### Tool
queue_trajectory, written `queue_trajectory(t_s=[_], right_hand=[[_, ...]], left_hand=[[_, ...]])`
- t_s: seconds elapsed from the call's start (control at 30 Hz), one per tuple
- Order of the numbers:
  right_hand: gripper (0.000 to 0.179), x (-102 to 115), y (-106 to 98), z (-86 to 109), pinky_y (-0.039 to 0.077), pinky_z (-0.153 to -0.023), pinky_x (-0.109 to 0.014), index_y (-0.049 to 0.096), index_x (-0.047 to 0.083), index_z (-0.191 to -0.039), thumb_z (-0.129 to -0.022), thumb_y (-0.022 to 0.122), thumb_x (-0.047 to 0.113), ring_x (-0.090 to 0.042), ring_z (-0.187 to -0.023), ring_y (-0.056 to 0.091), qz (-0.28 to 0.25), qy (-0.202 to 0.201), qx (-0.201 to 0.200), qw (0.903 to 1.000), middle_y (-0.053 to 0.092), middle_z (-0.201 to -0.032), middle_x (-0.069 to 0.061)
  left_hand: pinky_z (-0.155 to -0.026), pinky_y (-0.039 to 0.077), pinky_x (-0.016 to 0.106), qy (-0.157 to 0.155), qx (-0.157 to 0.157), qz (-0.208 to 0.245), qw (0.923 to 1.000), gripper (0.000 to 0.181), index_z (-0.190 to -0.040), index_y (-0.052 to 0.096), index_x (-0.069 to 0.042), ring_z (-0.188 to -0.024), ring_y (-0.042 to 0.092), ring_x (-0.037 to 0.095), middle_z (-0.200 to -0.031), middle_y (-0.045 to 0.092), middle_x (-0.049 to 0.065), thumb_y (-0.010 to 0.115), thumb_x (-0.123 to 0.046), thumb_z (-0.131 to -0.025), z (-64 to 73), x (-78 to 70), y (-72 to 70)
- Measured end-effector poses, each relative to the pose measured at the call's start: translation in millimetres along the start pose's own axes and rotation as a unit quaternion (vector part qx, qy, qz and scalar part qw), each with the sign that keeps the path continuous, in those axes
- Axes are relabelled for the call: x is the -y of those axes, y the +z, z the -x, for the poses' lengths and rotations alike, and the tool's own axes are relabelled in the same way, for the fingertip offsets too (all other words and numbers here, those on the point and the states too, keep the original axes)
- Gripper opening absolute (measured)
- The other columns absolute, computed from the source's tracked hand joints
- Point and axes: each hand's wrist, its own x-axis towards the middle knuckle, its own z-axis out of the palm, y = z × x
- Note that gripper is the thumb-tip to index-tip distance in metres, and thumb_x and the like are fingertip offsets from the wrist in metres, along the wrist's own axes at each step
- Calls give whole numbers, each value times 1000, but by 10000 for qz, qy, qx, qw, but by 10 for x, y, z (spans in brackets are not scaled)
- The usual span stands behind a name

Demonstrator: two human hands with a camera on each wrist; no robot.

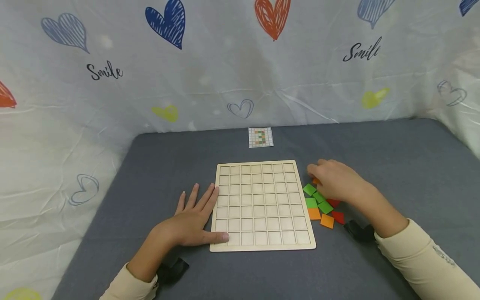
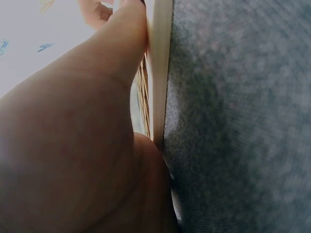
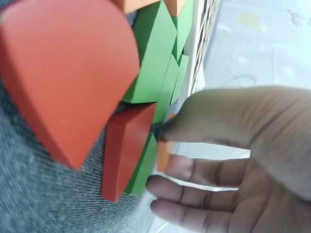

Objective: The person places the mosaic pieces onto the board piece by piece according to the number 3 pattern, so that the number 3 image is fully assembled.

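"How do the hands stand?"

"The left hand point(image 1: 191, 225) lies flat, fingers spread, its thumb over the near left corner of the board point(image 1: 262, 247). Past the board's right edge, well in from the table's point(image 1: 397, 166) right edge, the right hand point(image 1: 335, 179) reaches to an orange tile point(image 3: 163, 158) with fingers partly bent; I can't tell whether the pinch is closed."

"How would you lift it?"

"Left palm steady so the board can't slide; thumb and fingertips on opposite sides; then straight up, because the green tiles point(image 1: 318, 196) lie close and could be nudged."

"Anything in the way?"

"Nearest, the black thing point(image 1: 359, 231) by the right wrist sits just beside the red tiles point(image 1: 338, 217) and might drag them. Beyond the board, the gridded card point(image 1: 261, 137) lies near the table's far edge, clear of both hands; behind hangs a heart-printed sheet point(image 1: 210, 75)."
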Motion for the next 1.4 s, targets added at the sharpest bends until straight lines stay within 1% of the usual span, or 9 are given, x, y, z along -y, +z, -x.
queue_trajectory(t_s=[0.17, 0.3, 0.47, 0.57, 0.77, 0.93, 1.17, 1.3, 1.4], right_hand=[[14, 8, -16, -25, 36, -55, -30, 62, 7, -90, -83, 64, -5, -16, -63, 40, -427, -33, -113, 9990, 45, -79, -2], [16, 55, -26, -74, 35, -56, -30, 65, 7, -92, -82, 59, -5, -15, -65, 40, -676, -191, -182, 9974, 47, -80, -1], [25, 137, -22, -146, 36, -56, -30, 70, 4, -101, -81, 59, -5, -14, -65, 42, -745, -370, -279, 9961, 55, -84, -1], [24, 190, -25, -197, 38, -56, -29, 71, 4, -103, -83, 62, -5, -13, -65, 44, -723, -443, -296, 9960, 58, -86, -1], [20, 289, -15, -330, 42, -59, -31, 72, 7, -95, -82, 64, -7, -15, -69, 47, -720, -728, -458, 9937, 58, -81, 0], [21, 368, 38, -430, 46, -63, -31, 71, 8, -90, -81, 65, -10, -16, -72, 50, -749, -951, -566, 9910, 60, -82, -2], [21, 464, 128, -542, 46, -65, -32, 69, 9, -86, -80, 66, -11, -19, -73, 51, -802, -1105, -621, 9887, 59, -81, -1], [20, 521, 148, -590, 46, -67, -32, 70, 9, -88, -81, 66, -10, -19, -75, 52, -833, -1177, -634, 9875, 61, -83, -2], [19, 551, 147, -625, 46, -64, -32, 69, 9, -86, -81, 66, -9, -18, -73, 51, -834, -1161, -623, 9878, 60, -82, -2]], left_hand=[[-112, -14, 63, 11, -12, 2, 10000, 120, -163, -5, -19, -148, -21, 35, -167, -10, 2, 56, -82, -81, 0, -1, 1], [-112, -15, 63, 5, 3, 44, 10000, 120, -163, -5, -19, -148, -21, 36, -167, -11, 2, 57, -82, -80, 4, 0, 9], [-112, -15, 63, 0, 6, 87, 10000, 121, -163, -5, -19, -148, -21, 36, -167, -10, 2, 57, -82, -80, 18, -16, 3], [-112, -15, 63, 9, -11, 77, 10000, 121, -163, -4, -19, -148, -21, 36, -167, -10, 2, 58, -81, -81, 23, -18, -1], [-112, -14, 64, 15, -45, 29, 10000, 121, -163, -4, -18, -148, -21, 36, -167, -10, 2, 57, -82, -80, 20, -13, 2], [-112, -14, 64, 24, -74, -9, 10000, 121, -163, -5, -19, -148, -21, 36, -167, -10, 2, 56, -83, -80, 19, -6, 6], [-112, -15, 64, 34, -34, 36, 10000, 120, -163, -5, -18, -148, -21, 37, -167, -10, 3, 57, -81, -81, 22, -14, -8], [-112, -15, 63, 2, -1, 32, 10000, 120, -162, -5, -17, -148, -21, 37, -167, -11, 3, 57, -81, -81, 24, -28, -23], [-112, -14, 64, -24, 5, 47, 10000, 120, -162, -5, -17, -148, -21, 37, -167, -11, 3, 57, -81, -82, 29, -36, -32]])
